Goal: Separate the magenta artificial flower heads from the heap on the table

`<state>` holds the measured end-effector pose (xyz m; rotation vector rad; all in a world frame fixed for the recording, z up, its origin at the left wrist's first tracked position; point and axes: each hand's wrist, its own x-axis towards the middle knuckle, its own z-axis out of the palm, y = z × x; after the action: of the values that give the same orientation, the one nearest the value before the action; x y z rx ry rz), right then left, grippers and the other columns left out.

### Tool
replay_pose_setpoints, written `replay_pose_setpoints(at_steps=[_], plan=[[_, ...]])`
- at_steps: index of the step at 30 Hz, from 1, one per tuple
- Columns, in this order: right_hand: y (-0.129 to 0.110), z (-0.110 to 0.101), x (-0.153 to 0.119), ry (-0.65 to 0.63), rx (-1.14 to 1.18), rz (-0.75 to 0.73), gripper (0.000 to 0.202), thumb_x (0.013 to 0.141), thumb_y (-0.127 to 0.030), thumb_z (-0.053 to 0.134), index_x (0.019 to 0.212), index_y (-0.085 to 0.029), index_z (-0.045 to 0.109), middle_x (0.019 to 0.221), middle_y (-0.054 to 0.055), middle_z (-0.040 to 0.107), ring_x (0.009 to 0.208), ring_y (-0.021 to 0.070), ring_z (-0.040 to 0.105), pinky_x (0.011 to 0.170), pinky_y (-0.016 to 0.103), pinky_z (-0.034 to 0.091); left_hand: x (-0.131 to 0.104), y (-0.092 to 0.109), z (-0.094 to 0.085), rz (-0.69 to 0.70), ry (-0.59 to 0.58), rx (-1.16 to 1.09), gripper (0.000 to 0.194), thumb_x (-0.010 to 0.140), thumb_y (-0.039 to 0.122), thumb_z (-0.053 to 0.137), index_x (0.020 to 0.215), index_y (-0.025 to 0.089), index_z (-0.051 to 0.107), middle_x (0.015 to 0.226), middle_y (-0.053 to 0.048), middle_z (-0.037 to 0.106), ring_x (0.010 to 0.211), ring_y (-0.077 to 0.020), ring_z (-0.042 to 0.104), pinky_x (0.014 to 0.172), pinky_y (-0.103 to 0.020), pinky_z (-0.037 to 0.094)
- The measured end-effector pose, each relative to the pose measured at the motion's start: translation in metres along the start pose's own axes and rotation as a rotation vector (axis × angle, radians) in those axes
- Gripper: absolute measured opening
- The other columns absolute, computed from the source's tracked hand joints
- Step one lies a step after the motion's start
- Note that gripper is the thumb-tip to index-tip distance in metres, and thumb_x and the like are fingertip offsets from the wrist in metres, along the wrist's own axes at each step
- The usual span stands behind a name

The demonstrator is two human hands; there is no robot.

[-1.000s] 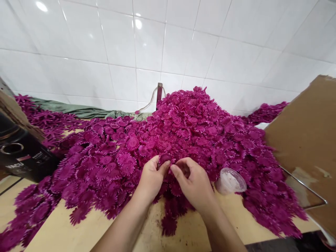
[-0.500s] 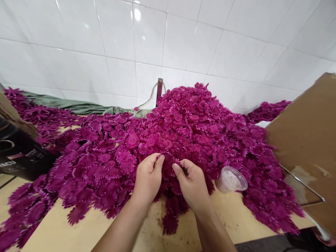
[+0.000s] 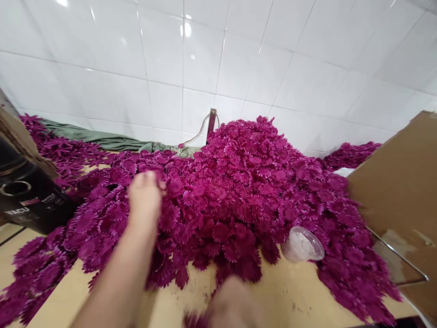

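Observation:
A large heap of magenta artificial flower heads (image 3: 252, 168) with fringed petals spreads across the wooden table. My left hand (image 3: 146, 193) is over the heap's left part, its fingers closed at the edge of a magenta flower head (image 3: 156, 172), slightly blurred. Low in the picture, at the table's near side, my right hand (image 3: 234, 300) is smeared by motion and its fingers cannot be made out. Beside it, blurred magenta petals (image 3: 195, 320) show at the bottom edge; whether the hand touches them is unclear.
A clear plastic cup (image 3: 303, 244) with whitish contents stands right of centre. A black cylindrical container (image 3: 30, 196) is at left, a cardboard box (image 3: 403, 191) at right. Green cloth (image 3: 88, 135) lies along the tiled wall (image 3: 116, 100).
My hands were together at the middle over a flower head. The left has moved up and left over the heap; the right has dropped toward the bottom edge. The view has shifted slightly.

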<state>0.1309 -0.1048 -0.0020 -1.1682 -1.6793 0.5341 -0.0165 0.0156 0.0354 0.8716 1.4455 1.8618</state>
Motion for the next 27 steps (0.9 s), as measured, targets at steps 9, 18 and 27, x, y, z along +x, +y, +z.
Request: replay_pose_setpoints(at_steps=[9, 18, 27], plan=[[0.035, -0.032, 0.039, 0.082, 0.110, 0.148, 0.011, 0.077, -0.028, 0.052, 0.076, -0.018, 0.057, 0.078, 0.004, 0.055, 0.074, 0.0150, 0.052, 0.068, 0.025, 0.043, -0.028, 0.010, -0.011, -0.014, -0.607, 0.100, 0.020, 0.067, 0.029, 0.050, 0.082, 0.017, 0.056, 0.067, 0.001, 0.058, 0.055, -0.0120, 0.056, 0.050, -0.023, 0.045], [0.036, -0.017, 0.047, 0.007, 0.228, 0.381, 0.030, 0.074, -0.042, 0.051, 0.059, -0.017, 0.043, 0.055, -0.005, 0.036, 0.053, 0.0083, 0.030, 0.049, 0.022, 0.028, -0.061, -0.009, -0.013, 0.162, -0.894, 0.359, 0.017, 0.072, 0.029, 0.054, 0.086, 0.021, 0.059, 0.084, -0.001, 0.063, 0.079, -0.0170, 0.057, 0.074, -0.029, 0.045], [0.037, -0.001, 0.054, 0.053, 0.521, 0.493, 0.043, 0.065, -0.051, 0.059, 0.050, -0.019, 0.035, 0.050, -0.008, 0.026, 0.049, 0.0068, 0.021, 0.046, 0.022, 0.019, -0.065, -0.026, 0.003, 0.131, -0.856, 0.235, 0.011, 0.070, 0.022, 0.052, 0.068, 0.018, 0.062, 0.065, 0.000, 0.063, 0.063, -0.0146, 0.055, 0.064, -0.026, 0.044]])
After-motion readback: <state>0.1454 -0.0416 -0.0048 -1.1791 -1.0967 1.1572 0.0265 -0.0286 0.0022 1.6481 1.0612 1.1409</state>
